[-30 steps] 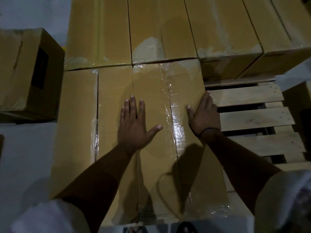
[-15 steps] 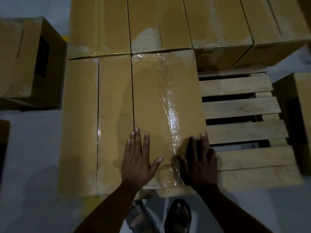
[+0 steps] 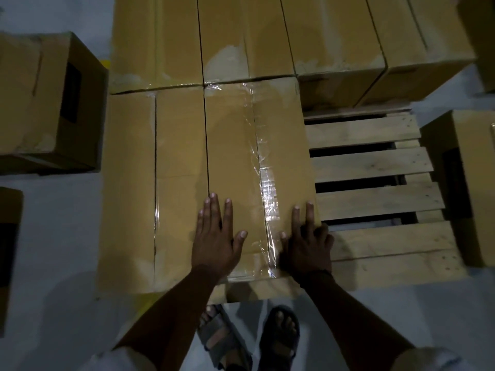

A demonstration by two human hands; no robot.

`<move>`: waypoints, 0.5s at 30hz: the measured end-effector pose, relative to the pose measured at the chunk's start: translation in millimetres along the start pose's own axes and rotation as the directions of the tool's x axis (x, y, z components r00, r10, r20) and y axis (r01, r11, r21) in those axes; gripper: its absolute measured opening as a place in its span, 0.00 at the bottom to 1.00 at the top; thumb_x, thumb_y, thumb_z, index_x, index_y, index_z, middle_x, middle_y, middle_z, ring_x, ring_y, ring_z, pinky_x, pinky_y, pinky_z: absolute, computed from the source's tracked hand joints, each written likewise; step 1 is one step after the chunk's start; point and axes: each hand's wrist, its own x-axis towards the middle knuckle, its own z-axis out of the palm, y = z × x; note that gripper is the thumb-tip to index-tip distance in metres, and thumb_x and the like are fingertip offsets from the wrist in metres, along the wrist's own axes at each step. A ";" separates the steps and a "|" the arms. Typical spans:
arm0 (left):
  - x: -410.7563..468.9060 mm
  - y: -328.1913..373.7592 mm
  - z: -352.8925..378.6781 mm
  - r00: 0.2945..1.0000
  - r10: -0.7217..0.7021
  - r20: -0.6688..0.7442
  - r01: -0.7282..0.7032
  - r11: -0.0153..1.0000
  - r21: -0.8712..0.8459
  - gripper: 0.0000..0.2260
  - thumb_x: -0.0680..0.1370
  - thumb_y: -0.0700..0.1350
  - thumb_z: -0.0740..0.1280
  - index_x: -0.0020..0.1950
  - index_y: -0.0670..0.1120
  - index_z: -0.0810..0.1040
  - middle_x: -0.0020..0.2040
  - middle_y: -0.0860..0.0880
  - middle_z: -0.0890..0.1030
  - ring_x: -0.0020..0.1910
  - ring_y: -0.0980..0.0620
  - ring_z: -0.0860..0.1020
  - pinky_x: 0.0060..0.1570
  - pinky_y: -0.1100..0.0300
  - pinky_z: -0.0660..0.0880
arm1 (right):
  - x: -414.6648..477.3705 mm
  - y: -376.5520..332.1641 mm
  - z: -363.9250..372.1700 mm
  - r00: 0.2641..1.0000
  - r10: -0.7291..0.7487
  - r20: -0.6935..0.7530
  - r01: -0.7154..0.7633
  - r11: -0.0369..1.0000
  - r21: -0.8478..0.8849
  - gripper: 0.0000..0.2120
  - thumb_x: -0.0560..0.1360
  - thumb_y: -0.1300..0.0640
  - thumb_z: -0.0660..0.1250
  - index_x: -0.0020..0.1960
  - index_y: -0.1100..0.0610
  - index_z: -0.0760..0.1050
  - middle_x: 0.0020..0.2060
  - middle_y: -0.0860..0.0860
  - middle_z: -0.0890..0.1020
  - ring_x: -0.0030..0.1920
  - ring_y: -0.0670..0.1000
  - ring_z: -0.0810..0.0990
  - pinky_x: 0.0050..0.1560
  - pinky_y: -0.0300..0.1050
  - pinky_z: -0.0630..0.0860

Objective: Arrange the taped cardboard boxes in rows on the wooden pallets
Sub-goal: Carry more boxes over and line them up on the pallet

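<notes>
A taped cardboard box point(image 3: 235, 145) lies on the wooden pallet point(image 3: 375, 167), tight against a second box point(image 3: 150, 183) on its left. Clear tape runs along its top. My left hand point(image 3: 217, 236) rests flat on the near end of the taped box, fingers straight. My right hand point(image 3: 308, 245) lies on the box's near right corner, two fingers straight on top and the others bent over the right edge. A back row of several boxes point(image 3: 267, 38) sits behind, touching the front boxes.
Bare pallet slats show to the right of the taped box. One loose box point(image 3: 48, 103) stands on the floor at the left, another box point(image 3: 466, 183) at the right, and a third box point(image 3: 8, 250) at the left edge. My sandalled feet point(image 3: 251, 338) stand at the pallet's near edge.
Both hands slid back along the box top toward its near end. The view pulled back and my feet came into sight. The right hand now sits at the near right corner.
</notes>
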 end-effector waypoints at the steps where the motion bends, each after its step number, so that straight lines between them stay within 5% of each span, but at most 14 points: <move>1: 0.1 0.5 -5.0 0.999 -0.005 0.032 0.005 1.000 -0.010 0.35 0.84 0.64 0.47 0.84 0.46 0.41 0.82 0.40 0.34 0.82 0.42 0.36 0.81 0.43 0.46 | -1.4 -1.7 -5.4 0.999 0.006 0.052 -0.006 1.000 -0.006 0.36 0.80 0.37 0.47 0.83 0.49 0.41 0.82 0.54 0.38 0.74 0.70 0.55 0.69 0.66 0.61; 3: -4.0 2.0 -20.5 0.996 -0.033 0.086 0.032 0.999 0.007 0.35 0.84 0.65 0.43 0.84 0.46 0.40 0.82 0.41 0.32 0.82 0.42 0.35 0.80 0.42 0.46 | -7.7 -8.7 -19.5 0.990 0.016 0.139 -0.016 1.000 -0.002 0.35 0.80 0.37 0.41 0.83 0.49 0.42 0.82 0.53 0.38 0.79 0.68 0.47 0.74 0.68 0.54; 6: -27.5 12.0 -61.9 0.992 -0.067 0.111 0.064 0.997 0.035 0.35 0.84 0.64 0.42 0.84 0.45 0.41 0.81 0.40 0.32 0.81 0.40 0.34 0.80 0.40 0.44 | -34.1 -31.7 -62.4 0.989 -0.037 0.144 0.036 0.999 0.016 0.33 0.81 0.38 0.45 0.82 0.52 0.55 0.82 0.57 0.51 0.79 0.67 0.50 0.73 0.70 0.54; 10: -86.9 25.3 -126.9 0.988 -0.070 0.140 0.069 0.998 0.007 0.32 0.86 0.61 0.46 0.84 0.45 0.45 0.81 0.38 0.33 0.80 0.37 0.33 0.79 0.42 0.38 | -90.4 -63.2 -128.2 0.953 -0.169 0.250 0.173 0.985 0.004 0.31 0.84 0.40 0.46 0.83 0.52 0.50 0.82 0.55 0.51 0.80 0.63 0.47 0.75 0.66 0.51; 15: -175.7 32.2 -200.5 0.984 -0.127 0.124 0.133 0.990 -0.040 0.30 0.86 0.59 0.50 0.84 0.45 0.51 0.81 0.34 0.36 0.81 0.33 0.36 0.79 0.38 0.46 | -159.4 -91.3 -203.4 0.897 -0.311 0.314 0.334 0.942 -0.022 0.32 0.83 0.37 0.45 0.82 0.52 0.54 0.82 0.56 0.54 0.80 0.63 0.49 0.74 0.66 0.53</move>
